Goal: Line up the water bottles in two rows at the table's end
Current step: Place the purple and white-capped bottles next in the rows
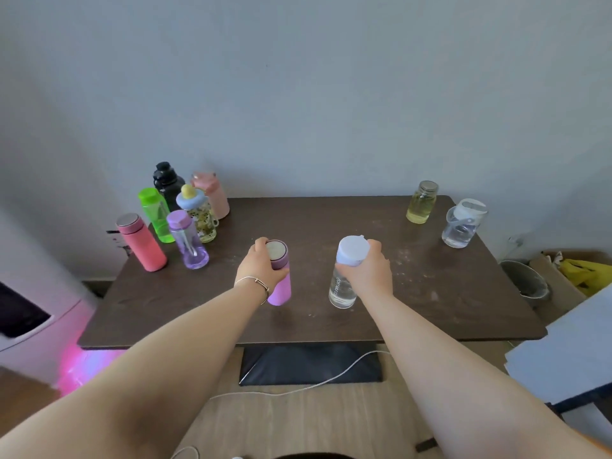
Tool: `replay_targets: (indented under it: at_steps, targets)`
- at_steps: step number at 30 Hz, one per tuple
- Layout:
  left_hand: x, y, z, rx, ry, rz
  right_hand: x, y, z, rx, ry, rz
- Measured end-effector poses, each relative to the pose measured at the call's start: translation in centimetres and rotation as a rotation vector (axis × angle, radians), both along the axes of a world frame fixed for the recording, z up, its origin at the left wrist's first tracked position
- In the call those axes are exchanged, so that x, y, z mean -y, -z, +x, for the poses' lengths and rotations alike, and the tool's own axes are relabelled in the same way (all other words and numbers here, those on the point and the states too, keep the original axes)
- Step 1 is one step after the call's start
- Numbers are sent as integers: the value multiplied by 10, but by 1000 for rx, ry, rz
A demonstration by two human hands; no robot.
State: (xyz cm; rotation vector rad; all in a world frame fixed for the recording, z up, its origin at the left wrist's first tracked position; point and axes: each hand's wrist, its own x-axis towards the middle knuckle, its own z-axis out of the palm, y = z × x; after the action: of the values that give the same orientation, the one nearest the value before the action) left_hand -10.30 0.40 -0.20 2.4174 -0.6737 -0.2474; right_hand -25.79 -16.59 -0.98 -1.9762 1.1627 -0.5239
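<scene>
At the middle of the dark table (430,293), my left hand (260,271) grips a purple flask (281,289) near its top. My right hand (367,273) grips a clear bottle with a pale lilac cap (342,289). Both bottles stand upright on the tabletop. At the table's left end several bottles stand close together: a coral flask (142,243), a green bottle (155,215), a clear purple bottle (187,240), a patterned bottle with a blue-and-yellow lid (198,213), a black bottle (167,182) and a pink bottle (212,193). At the far right stand a yellowish jar (421,203) and a clear bottle with a white lid (463,223).
A wall runs right behind the table. A grey bin (526,283) and a box with yellow material (583,273) sit to the right of the table. A white cable (314,385) and a black mat (311,362) lie below the near edge. A white appliance (33,309) stands at the left.
</scene>
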Motion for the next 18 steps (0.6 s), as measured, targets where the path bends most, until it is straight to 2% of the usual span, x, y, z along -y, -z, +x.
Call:
replay_targets:
  at_steps: [8,18]
  targets:
    - [-101,6,69,-2,-62,2,-87,2,79,-20,-86,1]
    - [-233,25,209,8,-1,18,-227,15,206,-60,-61,27]
